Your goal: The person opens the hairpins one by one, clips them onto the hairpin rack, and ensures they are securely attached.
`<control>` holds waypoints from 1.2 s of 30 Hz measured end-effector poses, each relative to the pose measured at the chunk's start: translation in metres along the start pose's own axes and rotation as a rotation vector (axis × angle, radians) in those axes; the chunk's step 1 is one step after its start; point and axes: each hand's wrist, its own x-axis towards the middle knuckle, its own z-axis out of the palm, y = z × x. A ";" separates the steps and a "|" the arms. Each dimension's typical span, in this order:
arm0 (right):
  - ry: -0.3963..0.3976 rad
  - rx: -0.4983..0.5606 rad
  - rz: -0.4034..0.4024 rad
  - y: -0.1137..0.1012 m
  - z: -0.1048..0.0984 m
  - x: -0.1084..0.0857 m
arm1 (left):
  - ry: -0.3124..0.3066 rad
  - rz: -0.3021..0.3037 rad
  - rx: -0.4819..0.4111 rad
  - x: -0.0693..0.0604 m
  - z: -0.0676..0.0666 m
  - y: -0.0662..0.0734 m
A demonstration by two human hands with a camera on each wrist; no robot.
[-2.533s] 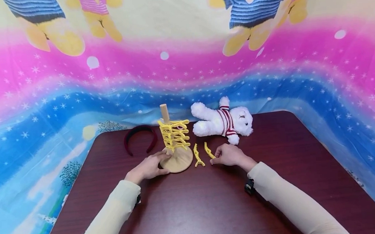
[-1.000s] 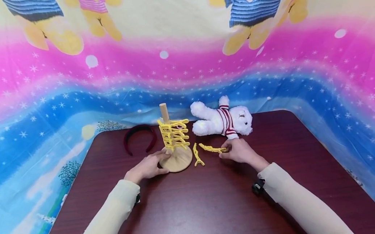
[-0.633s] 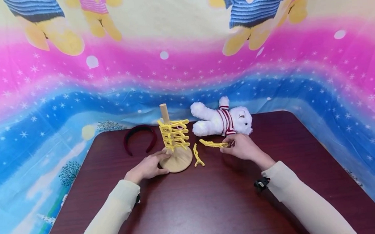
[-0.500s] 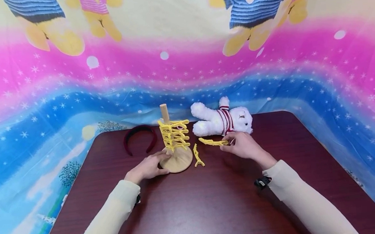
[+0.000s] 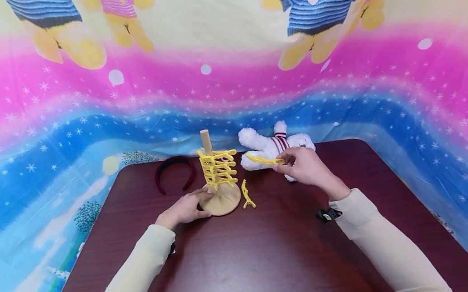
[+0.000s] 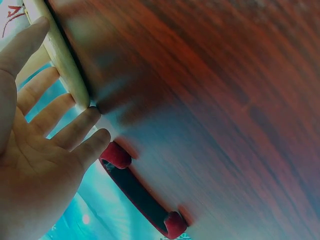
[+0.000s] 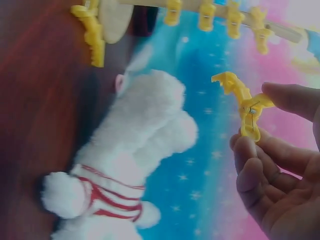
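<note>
A wooden stand has a round base (image 5: 221, 202) and an upright dowel (image 5: 205, 141) bearing several yellow hair clips (image 5: 219, 167) in a column. My left hand (image 5: 186, 206) rests on the base's left side, its fingers fairly straight in the left wrist view, the thumb at the rim (image 6: 67, 60). My right hand (image 5: 306, 166) pinches another yellow hair clip (image 5: 263, 160) by its handle end, thumb against one handle (image 7: 265, 100), fingers on the other. This clip is raised in front of the plush toy, its toothed end toward the stand. A loose yellow hair clip (image 5: 247, 195) lies right of the base.
Behind my right hand a white plush toy (image 5: 254, 142) in a striped top lies on its back, partly hidden by the hand. A dark red headband (image 5: 174, 161) lies left of the stand. The brown table (image 5: 242, 263) meets a printed cloth (image 5: 230, 92) at the back.
My right hand has picked up one of the two loose hair clips, turned it sideways and raised it away from the table. The left hand has stayed at the base.
</note>
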 end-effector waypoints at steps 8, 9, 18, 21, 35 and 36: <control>0.012 0.018 -0.057 -0.017 -0.018 0.007 | 0.003 0.000 -0.009 0.000 0.000 0.000; 0.013 0.021 -0.064 -0.019 -0.019 0.008 | 0.005 0.001 -0.009 0.000 0.000 0.000; 0.030 0.015 -0.114 -0.039 -0.026 0.014 | 0.028 0.020 0.002 0.002 0.003 -0.002; 0.026 0.027 -0.126 -0.048 -0.025 0.016 | 0.033 0.025 0.002 0.002 0.003 -0.002; -0.001 0.063 -0.211 -0.073 -0.014 0.027 | 0.026 0.009 0.008 0.002 0.003 -0.001; -0.005 0.068 -0.213 -0.074 -0.013 0.028 | 0.023 0.006 0.005 0.002 0.003 -0.001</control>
